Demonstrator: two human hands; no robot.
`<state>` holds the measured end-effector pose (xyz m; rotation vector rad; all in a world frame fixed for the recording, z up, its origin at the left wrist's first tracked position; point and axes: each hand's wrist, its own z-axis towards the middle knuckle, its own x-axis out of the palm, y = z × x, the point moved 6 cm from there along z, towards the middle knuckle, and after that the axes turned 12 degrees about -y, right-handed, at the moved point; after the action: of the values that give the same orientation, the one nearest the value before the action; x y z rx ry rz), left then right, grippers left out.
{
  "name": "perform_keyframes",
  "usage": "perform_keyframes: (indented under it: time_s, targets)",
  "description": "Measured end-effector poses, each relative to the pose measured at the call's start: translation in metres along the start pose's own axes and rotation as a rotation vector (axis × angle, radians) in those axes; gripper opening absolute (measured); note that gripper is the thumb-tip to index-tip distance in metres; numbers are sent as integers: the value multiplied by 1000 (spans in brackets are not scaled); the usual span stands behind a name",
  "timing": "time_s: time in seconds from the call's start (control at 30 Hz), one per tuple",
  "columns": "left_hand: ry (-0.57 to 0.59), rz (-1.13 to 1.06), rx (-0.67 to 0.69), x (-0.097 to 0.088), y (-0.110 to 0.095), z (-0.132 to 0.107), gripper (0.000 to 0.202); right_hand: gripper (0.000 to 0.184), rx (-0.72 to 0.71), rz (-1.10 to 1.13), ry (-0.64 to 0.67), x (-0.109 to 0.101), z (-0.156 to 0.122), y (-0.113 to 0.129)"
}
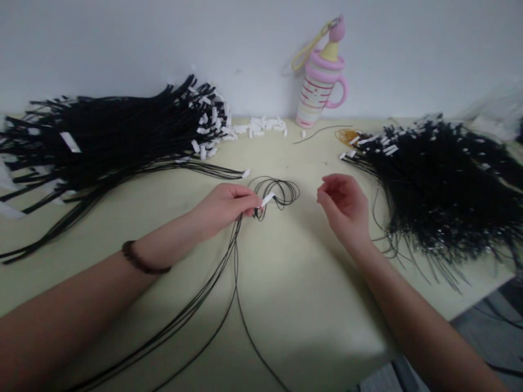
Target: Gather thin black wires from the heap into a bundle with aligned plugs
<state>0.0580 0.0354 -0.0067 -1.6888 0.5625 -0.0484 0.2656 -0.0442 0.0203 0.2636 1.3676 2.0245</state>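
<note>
My left hand pinches a few thin black wires between thumb and fingers, near the middle of the table. The wires trail from it toward the bottom edge. Just beyond its fingertips lie loops of thin wire with a white tab across them. Off to the right, my right hand is held half curled, with a gap between thumb and fingers and nothing visible in it. It is apart from the wires, to the left of a large pile of black wires.
A thick bundle of black cables with white ends lies at the left. Small white pieces are scattered by the wall. A pink and white cup stands there, with a coil of orange wire to its right.
</note>
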Motion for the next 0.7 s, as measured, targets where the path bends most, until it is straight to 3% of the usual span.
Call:
perform_keyframes:
  time_s: [0.13, 0.23, 0.3, 0.47, 0.7]
  targets:
    - [-114, -191, -76, -3, 8, 5, 16, 9, 73, 4, 280, 30, -26, 14]
    - [-137, -322, -87, -3, 7, 5, 14, 14, 149, -19, 554, 60, -48, 17]
    - [-137, -386, -104, -3, 6, 3, 14, 19, 144, -47, 663, 80, -55, 19]
    - [-143, -501, -165, -4, 5, 2, 14, 24, 142, -78, 645, 113, -52, 20]
    - [-173, -530, -189, -5, 10, 8, 12, 22, 225, -12, 539, 112, -53, 15]
